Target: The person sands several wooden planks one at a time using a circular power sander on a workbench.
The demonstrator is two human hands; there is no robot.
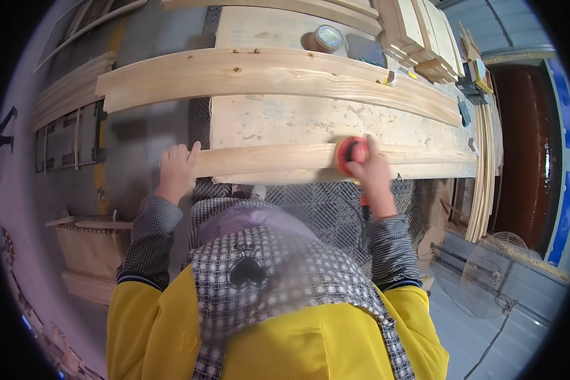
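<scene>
A long, narrow wooden board lies along the near edge of a pale wooden worktable. My left hand grips the board's left end, which juts out past the table. In my right hand is a red power sander, its round pad down on the board's upper face right of the middle. The sander is slightly blurred, and a dark cord hangs below it past the table edge.
Wider knotty boards lie across the table behind. Farther back are a round tin, a grey block and stacked boards. Thin wood strips stand at the right, near a wire-caged fan. A wooden box is at lower left.
</scene>
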